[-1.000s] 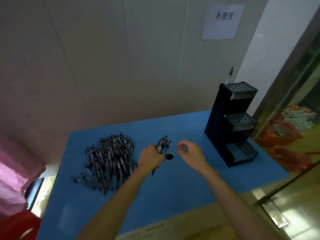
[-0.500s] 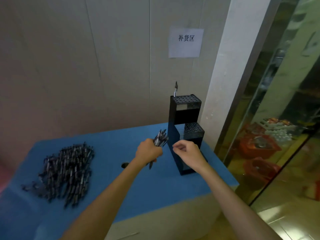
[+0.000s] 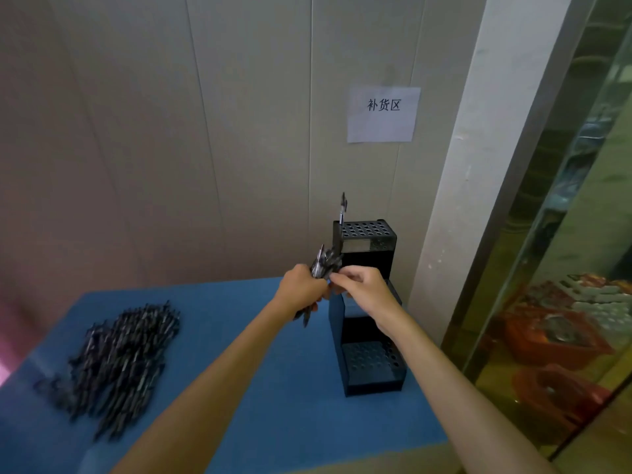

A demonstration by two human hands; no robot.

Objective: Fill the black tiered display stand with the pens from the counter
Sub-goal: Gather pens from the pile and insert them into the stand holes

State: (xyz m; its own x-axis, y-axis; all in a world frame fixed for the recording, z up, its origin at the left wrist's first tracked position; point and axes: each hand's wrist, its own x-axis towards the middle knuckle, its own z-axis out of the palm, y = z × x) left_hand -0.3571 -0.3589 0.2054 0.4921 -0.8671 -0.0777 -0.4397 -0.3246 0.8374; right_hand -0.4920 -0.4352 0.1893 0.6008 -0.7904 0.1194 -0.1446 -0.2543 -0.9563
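At the far left of the blue, felt-like counter top point(image 3: 239, 388) lies a loose heap of pens point(image 3: 119, 364), slim dark barrels with pale flecks, tangled across one another. Right of it the left hand point(image 3: 301, 290) is clenched around a bundle of pens point(image 3: 325, 265), their tips fanning up out of the fist and their lower ends poking out beneath it. Touching that bundle from the right, the right hand point(image 3: 366, 290) has its fingers curled in a pinch at the pens; blur hides exactly which one it holds. Behind both hands stands the black tiered display stand point(image 3: 371, 367), a boxy stepped block with round holes in each flat tier. A single pen point(image 3: 343, 208) stands upright in the top tier's back-left corner. On the pale panelled wall above hangs a white paper sign point(image 3: 383, 114).
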